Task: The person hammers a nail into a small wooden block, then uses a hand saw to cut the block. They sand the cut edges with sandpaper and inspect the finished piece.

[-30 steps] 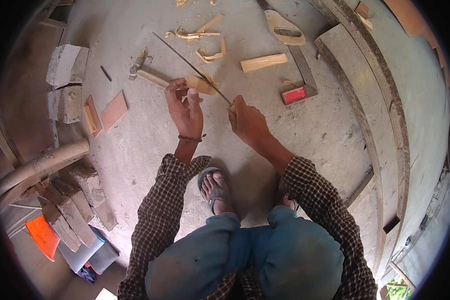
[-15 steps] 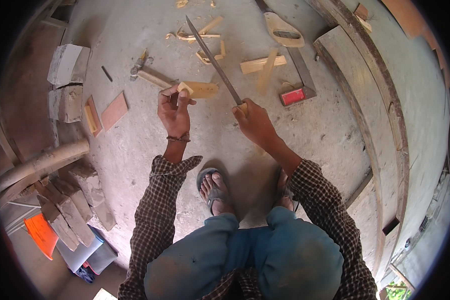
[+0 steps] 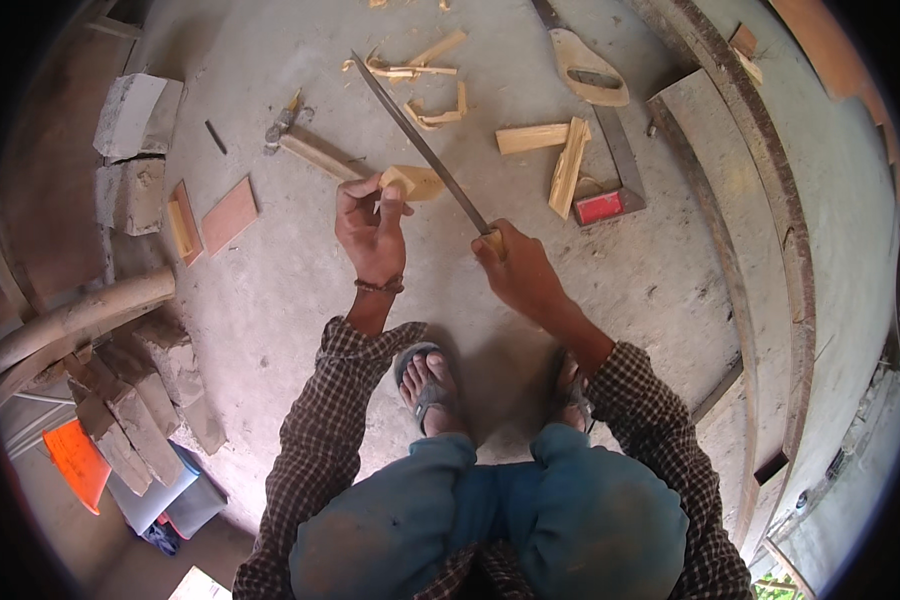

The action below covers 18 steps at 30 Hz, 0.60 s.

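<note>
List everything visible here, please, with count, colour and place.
block: 1, pale yellow, in left hand
blade: 1, dark grey, in right hand
hammer: 1, brown, grey, beyond left hand
saw: 1, pale handle, upper right
square: 1, red, grey, below saw
offcuts: 2, yellow, left of square
shavings: several, yellow, top
rod: 1, dark, left of hammer
panels: 2, pinkish, left
strip: 1, yellow, on panel
chunks: 2, greyish, upper left
log: 1, tan, left edge
items: several, orange, grey, lower left
beams: several, brownish, right
bracelet: 1, brown, by left hand
sleeves: 2, brown check, lower centre
trousers: 1, blue, bottom
sandals: 2, grey, on feet
left hand, right hand: 2, bare, centre
</note>
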Tool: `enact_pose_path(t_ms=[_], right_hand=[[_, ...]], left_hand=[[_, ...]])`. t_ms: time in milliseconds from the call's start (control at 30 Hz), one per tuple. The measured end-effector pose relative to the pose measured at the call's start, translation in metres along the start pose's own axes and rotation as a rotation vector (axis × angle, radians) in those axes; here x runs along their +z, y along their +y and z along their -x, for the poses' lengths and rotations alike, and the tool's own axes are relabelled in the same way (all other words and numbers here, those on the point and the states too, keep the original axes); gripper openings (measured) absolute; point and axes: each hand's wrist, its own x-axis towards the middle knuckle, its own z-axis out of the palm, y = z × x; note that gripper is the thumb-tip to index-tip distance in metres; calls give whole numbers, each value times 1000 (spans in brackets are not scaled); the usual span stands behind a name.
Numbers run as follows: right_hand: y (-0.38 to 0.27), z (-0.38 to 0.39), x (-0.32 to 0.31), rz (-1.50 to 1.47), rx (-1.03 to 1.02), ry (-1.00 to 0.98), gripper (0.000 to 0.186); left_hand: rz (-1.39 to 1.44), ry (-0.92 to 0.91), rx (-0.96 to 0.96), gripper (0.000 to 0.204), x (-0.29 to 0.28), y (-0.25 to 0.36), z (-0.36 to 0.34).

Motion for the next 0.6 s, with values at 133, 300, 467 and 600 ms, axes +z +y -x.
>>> enact_pose_path(t_ms=[133, 300, 467, 600], right_hand=[[-45, 16, -5, -207, -178, 151, 30], [-14, 10, 7, 34, -47, -25, 29], [-40, 16, -4, -29, -202, 109, 28], [-48, 20, -7, -81, -170, 134, 29]], left_hand=[[-8, 31, -22, 19, -4, 4, 2], [-7, 46, -35, 18, 0, 6, 2], [-12, 37, -17, 17, -8, 7, -1], [0, 50, -34, 15, -1, 7, 6]])
